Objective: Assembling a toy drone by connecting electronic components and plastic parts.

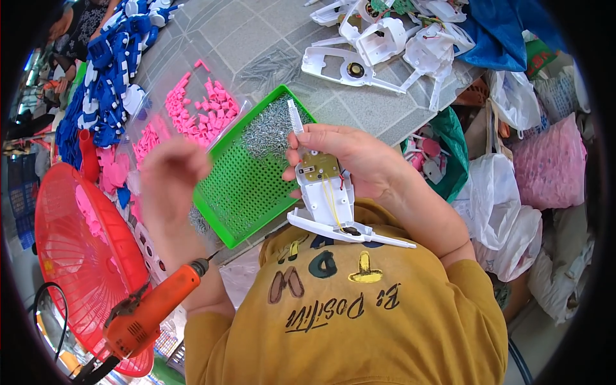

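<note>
Midway, by the look of it: gold circuit board [319, 168] seated in the white shell half [327, 205], yellow wires trailing loose below it, no second shell half fitted, no screw visibly driven.

Right hand [359, 160]: fingers curled tight round the shell's upper end, thumb pressed beside the board, shell hanging below the fingertips against the yellow shirt.

Left hand [170, 176]: blurred; spread or pinching, impossible to tell. Just right of its fingers, green perforated tray [234, 192] with a heap of screws [273, 128] at the far end.

Below the left wrist, orange power screwdriver [154, 305], unheld.

Beyond the fingers: pink parts [199, 109], blue parts [109, 70], more white shells [378, 38]. Left, red basket [70, 244]. Nothing between hands and tray.
</note>
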Tool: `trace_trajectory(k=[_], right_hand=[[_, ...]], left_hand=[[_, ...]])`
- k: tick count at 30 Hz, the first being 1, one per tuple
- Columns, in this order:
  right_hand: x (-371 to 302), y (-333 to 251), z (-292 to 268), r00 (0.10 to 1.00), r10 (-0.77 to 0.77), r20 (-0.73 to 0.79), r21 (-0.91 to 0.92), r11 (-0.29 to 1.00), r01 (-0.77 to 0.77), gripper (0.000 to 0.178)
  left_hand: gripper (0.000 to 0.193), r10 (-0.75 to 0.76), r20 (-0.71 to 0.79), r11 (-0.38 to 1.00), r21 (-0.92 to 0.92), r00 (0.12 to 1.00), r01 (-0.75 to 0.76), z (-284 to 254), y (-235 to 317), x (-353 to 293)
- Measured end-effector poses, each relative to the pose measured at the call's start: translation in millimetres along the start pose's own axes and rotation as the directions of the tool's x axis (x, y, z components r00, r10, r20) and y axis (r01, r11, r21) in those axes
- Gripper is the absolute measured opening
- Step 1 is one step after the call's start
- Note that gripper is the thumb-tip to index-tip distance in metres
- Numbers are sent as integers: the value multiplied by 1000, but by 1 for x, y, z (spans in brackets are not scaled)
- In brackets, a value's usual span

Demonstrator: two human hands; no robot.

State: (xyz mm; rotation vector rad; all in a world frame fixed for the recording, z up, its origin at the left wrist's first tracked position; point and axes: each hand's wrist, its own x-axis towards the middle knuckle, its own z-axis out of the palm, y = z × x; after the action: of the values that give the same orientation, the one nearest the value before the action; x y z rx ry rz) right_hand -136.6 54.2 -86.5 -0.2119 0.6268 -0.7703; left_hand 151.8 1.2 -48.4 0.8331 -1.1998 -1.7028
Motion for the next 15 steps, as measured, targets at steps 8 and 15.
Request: trace_trajectory(k=[8, 15], right_hand=[[1, -1, 5, 999, 3, 43, -18, 1000, -2, 15], [6, 4, 16, 994, 58, 89, -30, 998, -55, 15]], left_hand=[[94, 181, 344, 887, 347, 921, -304, -51, 48, -144], [83, 443, 43, 864, 247, 895, -440, 0, 24, -114]])
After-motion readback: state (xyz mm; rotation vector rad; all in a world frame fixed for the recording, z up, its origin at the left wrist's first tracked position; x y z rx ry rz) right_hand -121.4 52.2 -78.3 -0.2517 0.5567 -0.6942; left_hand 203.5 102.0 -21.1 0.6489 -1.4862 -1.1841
